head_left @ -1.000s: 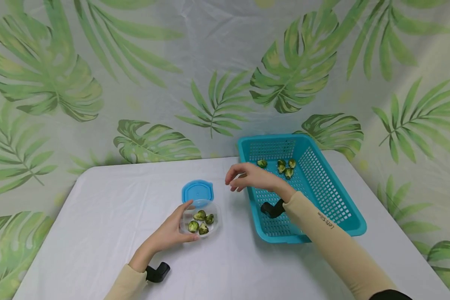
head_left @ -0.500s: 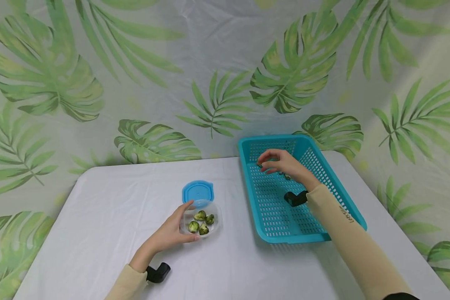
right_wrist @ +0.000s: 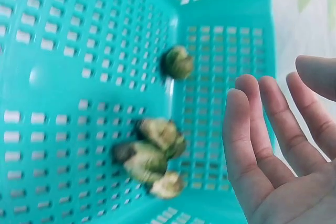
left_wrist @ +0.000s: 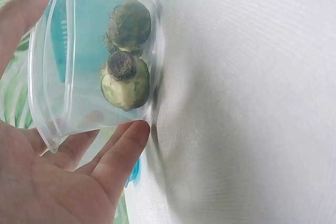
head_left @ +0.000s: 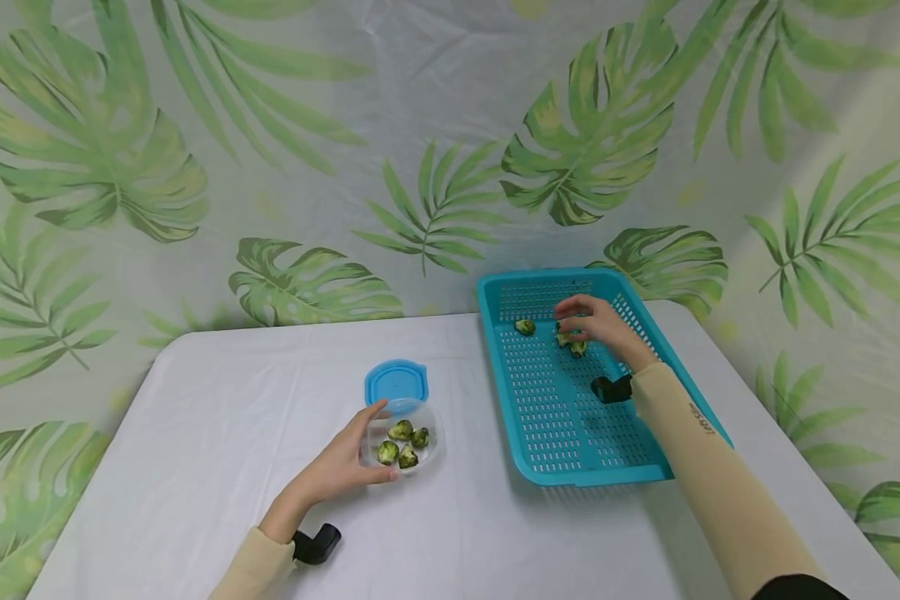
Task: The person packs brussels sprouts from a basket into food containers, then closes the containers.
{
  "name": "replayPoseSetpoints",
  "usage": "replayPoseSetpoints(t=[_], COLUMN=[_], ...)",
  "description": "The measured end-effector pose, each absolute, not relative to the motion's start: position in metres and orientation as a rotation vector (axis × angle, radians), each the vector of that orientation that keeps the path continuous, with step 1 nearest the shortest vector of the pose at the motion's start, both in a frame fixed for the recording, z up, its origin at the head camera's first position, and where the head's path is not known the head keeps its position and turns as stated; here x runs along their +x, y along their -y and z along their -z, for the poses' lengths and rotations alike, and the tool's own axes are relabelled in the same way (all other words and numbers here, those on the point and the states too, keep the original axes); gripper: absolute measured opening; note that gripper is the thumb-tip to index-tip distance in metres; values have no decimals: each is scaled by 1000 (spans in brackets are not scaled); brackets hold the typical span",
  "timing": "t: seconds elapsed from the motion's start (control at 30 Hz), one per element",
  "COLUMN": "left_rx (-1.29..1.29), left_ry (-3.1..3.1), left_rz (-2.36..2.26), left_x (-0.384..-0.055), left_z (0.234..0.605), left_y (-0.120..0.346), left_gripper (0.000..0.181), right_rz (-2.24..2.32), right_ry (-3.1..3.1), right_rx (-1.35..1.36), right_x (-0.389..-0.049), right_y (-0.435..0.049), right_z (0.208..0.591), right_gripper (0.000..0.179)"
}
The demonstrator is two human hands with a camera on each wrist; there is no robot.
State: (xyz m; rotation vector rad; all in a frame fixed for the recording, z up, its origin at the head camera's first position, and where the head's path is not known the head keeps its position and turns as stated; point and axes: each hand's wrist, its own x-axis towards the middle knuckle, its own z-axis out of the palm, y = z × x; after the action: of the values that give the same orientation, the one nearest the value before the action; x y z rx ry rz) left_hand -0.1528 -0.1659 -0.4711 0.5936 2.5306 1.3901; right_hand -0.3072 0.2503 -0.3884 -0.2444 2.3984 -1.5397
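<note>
My left hand [head_left: 339, 463] grips a clear plastic food container [head_left: 432, 450], thumb and fingers on opposite sides of it. Several Brussels sprouts [head_left: 401, 430] lie inside; two show plainly through its wall in the left wrist view, one sprout [left_wrist: 126, 85] with its cut stem facing the camera. Over the far part of a teal perforated basket [head_left: 543, 417] hovers my right hand [head_left: 598, 323], fingers loosely bent and holding nothing. Beneath it is a cluster of Brussels sprouts [right_wrist: 144, 162], partly hidden by the hand in the head view. A single Brussels sprout [right_wrist: 178, 62] sits apart from them.
Just behind the container, a blue lid [head_left: 396, 382] lies flat on the white-covered table [head_left: 217, 417]. The basket's raised walls stand to the right. A leaf-patterned cloth [head_left: 435, 100] hangs along the table's back edge.
My right hand has moved right and away from me, from the basket's left rim, past the lone sprout, to above the cluster. The left hand and container have stayed put.
</note>
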Motion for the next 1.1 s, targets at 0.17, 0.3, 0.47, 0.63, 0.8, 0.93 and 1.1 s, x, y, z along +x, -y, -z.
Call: replayPoseSetpoints(t=[0.17,0.3,0.47,0.63,0.8,0.93,1.1], left_rx=[602,610,608,603,610,591,612], left_ry=[-2524,-2507,-2493,-2510,-2522,-2515,-2520], left_rz=[-1402,-1434,-1456,-1419,-1413,-1421,-1420], left_x=[-153,-153,-153,-153,-152,-152,-153], left_z=[471,470,470,470,472,471,471], left_y=[166,166,165,166,167,166,166], left_gripper=[101,100,100,100,102,102,99], right_rz=[1480,1454,1380,1295,1220,1143,1101], right_ry=[-2427,-2415,-2429,-2430,-2435,-2435,-2433], right_rx=[-183,-130,-100,-101,-91,-72,-34], right_x=[-312,-313,-313,-312,-314,-319,-322], right_y=[-261,-267,-272,-277,-278,-281,-280], right_z=[395,400,405,409,416,424,430], right_gripper=[41,43,44,47,48,49,48])
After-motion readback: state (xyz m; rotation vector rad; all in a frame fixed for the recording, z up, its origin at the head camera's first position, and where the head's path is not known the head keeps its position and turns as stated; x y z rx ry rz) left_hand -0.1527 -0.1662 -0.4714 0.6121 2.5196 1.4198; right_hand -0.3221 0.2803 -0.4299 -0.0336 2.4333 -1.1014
